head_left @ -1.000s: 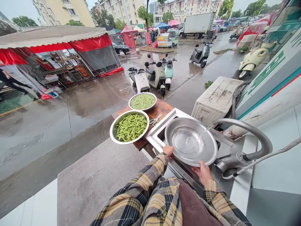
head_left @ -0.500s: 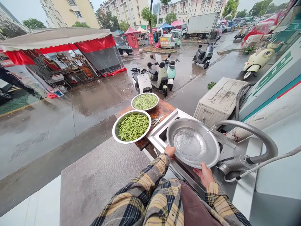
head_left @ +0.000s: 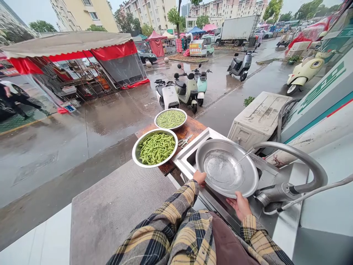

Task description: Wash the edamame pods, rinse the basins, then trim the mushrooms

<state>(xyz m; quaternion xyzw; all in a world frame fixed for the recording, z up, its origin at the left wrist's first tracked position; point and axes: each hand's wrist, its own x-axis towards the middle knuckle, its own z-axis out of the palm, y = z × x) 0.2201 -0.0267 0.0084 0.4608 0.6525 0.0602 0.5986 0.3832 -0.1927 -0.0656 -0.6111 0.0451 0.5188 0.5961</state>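
Observation:
A wide metal basin [head_left: 249, 173] rests tilted over the sink [head_left: 180, 161], with water in its bottom. Water runs into it from the curved faucet [head_left: 311, 163] on the right. At the basin's near left rim, my left hand [head_left: 199, 177] grips the edge. My right hand [head_left: 240, 205] holds the near right rim, thumb on top and fingers underneath. To the left, a bowl of green soybean pods [head_left: 157, 149] stands on a wooden board [head_left: 190, 127]. Behind it is a second bowl of pods [head_left: 171, 119] in water. Scissors [head_left: 184, 141] lie beside the bowls.
A grey mat [head_left: 118, 213] lies at lower left. Past the sink stands a dirty white box unit [head_left: 259, 117]. Several scooters [head_left: 190, 90] are parked on the wet pavement, and a red-trimmed tent stall [head_left: 113, 51] stands at left. A person's legs [head_left: 19, 99] show at far left.
My hands keep the same hold on the basin, and water still runs into it. The view has shifted very slightly. At far left, the walking person's legs have come further into view.

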